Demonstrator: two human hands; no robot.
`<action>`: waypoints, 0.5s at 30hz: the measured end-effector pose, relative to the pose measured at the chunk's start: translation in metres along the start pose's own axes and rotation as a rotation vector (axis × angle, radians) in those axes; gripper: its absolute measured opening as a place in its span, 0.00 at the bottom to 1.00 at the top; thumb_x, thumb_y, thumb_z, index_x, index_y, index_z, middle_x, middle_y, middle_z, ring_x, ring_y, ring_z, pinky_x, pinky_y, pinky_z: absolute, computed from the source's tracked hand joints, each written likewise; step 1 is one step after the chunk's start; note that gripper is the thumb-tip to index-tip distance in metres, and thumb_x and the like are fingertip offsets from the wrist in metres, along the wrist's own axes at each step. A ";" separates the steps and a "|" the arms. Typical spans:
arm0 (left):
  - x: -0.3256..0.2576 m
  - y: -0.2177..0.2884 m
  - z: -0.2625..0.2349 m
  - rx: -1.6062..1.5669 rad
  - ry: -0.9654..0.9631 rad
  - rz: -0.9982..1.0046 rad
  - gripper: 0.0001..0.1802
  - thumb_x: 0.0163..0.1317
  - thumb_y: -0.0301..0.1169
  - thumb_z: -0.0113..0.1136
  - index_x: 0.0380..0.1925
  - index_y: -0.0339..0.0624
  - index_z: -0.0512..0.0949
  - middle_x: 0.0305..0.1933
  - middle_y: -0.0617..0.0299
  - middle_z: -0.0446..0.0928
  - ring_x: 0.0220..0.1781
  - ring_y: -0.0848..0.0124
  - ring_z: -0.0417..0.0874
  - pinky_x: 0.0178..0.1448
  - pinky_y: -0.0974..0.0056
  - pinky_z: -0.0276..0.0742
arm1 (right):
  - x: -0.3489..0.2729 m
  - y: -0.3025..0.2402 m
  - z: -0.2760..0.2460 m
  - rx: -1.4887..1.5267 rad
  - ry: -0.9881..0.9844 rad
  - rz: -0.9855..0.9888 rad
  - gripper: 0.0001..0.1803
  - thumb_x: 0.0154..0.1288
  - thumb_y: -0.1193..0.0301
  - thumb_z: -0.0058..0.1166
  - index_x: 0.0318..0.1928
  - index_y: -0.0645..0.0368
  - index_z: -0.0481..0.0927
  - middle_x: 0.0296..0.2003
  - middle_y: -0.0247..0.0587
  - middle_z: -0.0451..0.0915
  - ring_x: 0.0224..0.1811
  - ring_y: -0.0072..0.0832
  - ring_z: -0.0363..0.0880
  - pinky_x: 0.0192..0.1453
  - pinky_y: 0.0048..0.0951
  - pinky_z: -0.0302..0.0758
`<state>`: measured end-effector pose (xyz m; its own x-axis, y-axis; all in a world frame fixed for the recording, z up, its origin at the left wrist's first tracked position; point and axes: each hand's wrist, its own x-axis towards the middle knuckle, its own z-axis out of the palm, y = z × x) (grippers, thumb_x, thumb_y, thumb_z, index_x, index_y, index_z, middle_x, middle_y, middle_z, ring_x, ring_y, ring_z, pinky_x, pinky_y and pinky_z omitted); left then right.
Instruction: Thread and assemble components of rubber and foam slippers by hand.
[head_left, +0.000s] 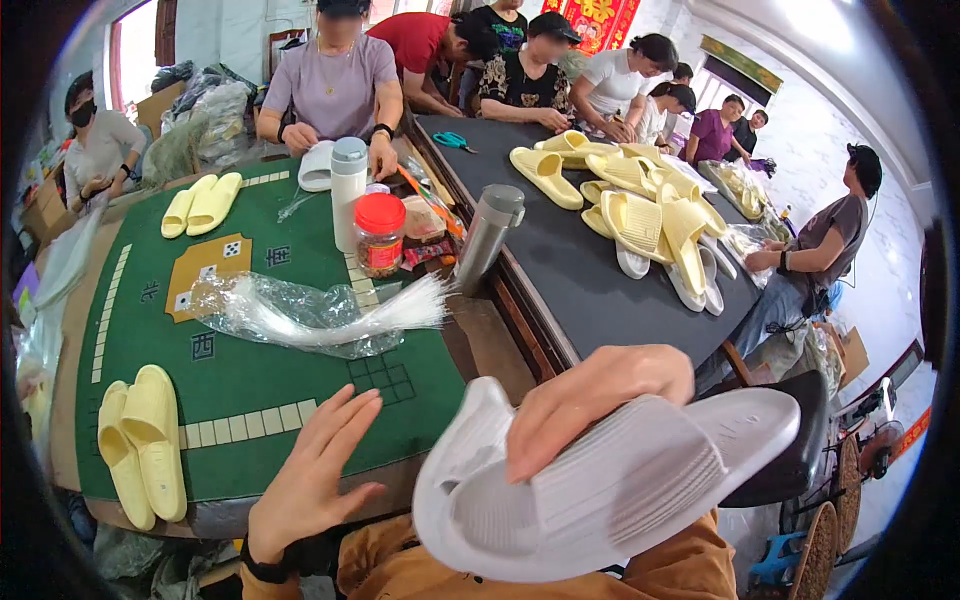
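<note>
In front of my body, a pair of white slide slippers (pixel 625 500) is held by my right hand (pixel 605 395), its fingers wrapped over them. They lie tilted, with ribbed surfaces showing, and my fingertips are partly hidden among them. Off to their left, my left hand (pixel 315 475) is empty, its fingers stretched and apart above the near edge of the green table mat (pixel 280 385). A pair of pale yellow slippers (pixel 150 440) rests on the mat's near left corner. Beyond my left hand lies a clear bag of thin white plastic ties (pixel 330 315).
Across the table, a person (pixel 330 90) handles a white slipper. A white bottle (pixel 348 195), a red-lidded jar (pixel 380 235) and a grey flask (pixel 490 238) stand mid-table. Yellow slippers (pixel 640 200) are heaped on the dark table (pixel 520 240), where several people work. A black stool (pixel 790 440) is at my right.
</note>
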<state>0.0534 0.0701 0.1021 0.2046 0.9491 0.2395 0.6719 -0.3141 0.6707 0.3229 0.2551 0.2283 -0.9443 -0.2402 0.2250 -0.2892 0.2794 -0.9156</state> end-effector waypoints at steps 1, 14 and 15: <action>0.006 0.001 0.002 -0.017 0.001 0.048 0.49 0.50 0.28 0.72 0.74 0.42 0.59 0.77 0.54 0.60 0.79 0.51 0.56 0.80 0.47 0.52 | 0.009 0.004 0.000 0.086 -0.069 -0.057 0.34 0.76 0.52 0.48 0.58 0.79 0.76 0.55 0.67 0.77 0.57 0.55 0.78 0.62 0.46 0.73; 0.012 0.009 0.017 -0.067 0.134 0.073 0.45 0.47 0.27 0.70 0.69 0.44 0.66 0.46 0.54 0.75 0.47 0.56 0.78 0.56 0.55 0.74 | 0.000 0.023 -0.002 0.103 0.282 0.045 0.26 0.66 0.60 0.56 0.54 0.72 0.81 0.53 0.55 0.81 0.53 0.38 0.82 0.58 0.33 0.77; 0.008 0.007 0.015 0.185 0.236 0.127 0.44 0.46 0.27 0.70 0.68 0.43 0.68 0.41 0.55 0.74 0.43 0.57 0.77 0.52 0.55 0.75 | -0.002 0.024 -0.004 0.114 0.272 0.045 0.26 0.66 0.60 0.56 0.54 0.72 0.81 0.53 0.55 0.81 0.53 0.38 0.82 0.58 0.33 0.77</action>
<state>0.0702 0.0756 0.0980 0.1388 0.8644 0.4832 0.7741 -0.3990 0.4914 0.3175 0.2656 0.2070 -0.9675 0.0323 0.2507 -0.2416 0.1738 -0.9547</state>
